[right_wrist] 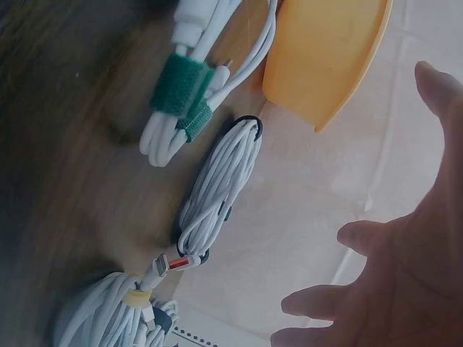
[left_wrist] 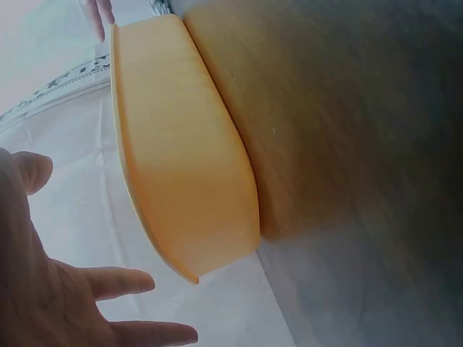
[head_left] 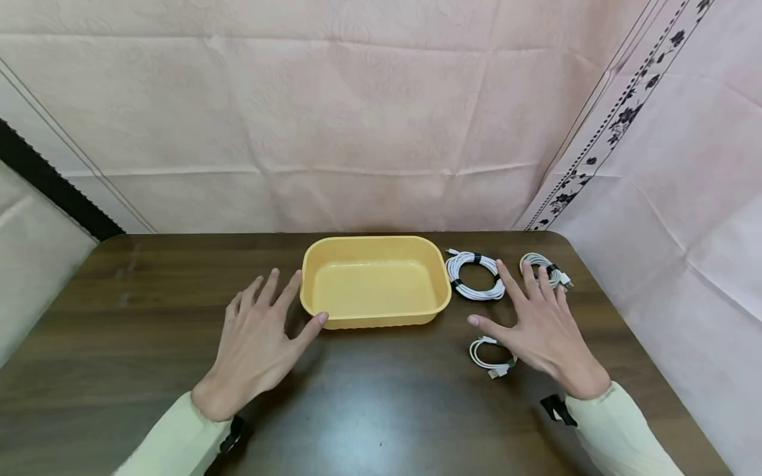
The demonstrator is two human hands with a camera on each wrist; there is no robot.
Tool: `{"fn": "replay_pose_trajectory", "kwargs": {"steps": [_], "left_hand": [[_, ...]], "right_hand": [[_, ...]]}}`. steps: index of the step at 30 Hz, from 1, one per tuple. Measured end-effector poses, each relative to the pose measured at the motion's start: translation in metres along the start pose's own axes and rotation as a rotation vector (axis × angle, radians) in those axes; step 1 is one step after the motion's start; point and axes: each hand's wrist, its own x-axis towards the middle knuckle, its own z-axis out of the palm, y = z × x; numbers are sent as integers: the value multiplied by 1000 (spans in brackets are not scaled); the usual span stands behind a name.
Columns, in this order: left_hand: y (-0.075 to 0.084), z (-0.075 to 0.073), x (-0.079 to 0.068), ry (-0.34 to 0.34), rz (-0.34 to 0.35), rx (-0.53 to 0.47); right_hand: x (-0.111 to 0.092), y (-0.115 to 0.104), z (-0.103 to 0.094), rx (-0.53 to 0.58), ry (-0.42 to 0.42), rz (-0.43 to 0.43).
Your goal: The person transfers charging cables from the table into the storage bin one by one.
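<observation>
A yellow rectangular plastic tub (head_left: 375, 322) stands on the brown table. By its left front corner is my left hand (head_left: 256, 347), fingers spread and straight; the thumb overlaps the rim in the head view. My right hand (head_left: 543, 334) hovers with spread fingers among coiled white cables. One large coil (head_left: 475, 295) with black ties lies just right of the tub. Behind my right fingertips sits another coil (head_left: 536, 258). A smaller cable (head_left: 479, 357), bound with a green strap (right_wrist: 173, 85), lies left of my palm. The right wrist view also shows a cable with a yellow tie (right_wrist: 137, 298).
The dark wooden table (head_left: 149, 317) ends at a pale cloth backdrop (head_left: 357, 119) behind the tub. Another pale cloth (head_left: 708, 198) rises along the right edge, with a black floral border (head_left: 622, 125) between them. Both wrists wear black straps (head_left: 558, 409).
</observation>
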Motion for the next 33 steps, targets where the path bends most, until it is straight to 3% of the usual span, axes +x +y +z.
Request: {"fn": "replay_pose_trajectory", "kwargs": {"steps": [16, 23, 33], "left_hand": [[2, 2, 12, -24, -13, -55], [1, 3, 22, 66, -17, -117], [-2, 2, 41, 124, -38, -226]], "right_hand": [[1, 8, -2, 20, -51, -3], [3, 9, -2, 24, -81, 0], [9, 13, -9, 12, -74, -21]]}}
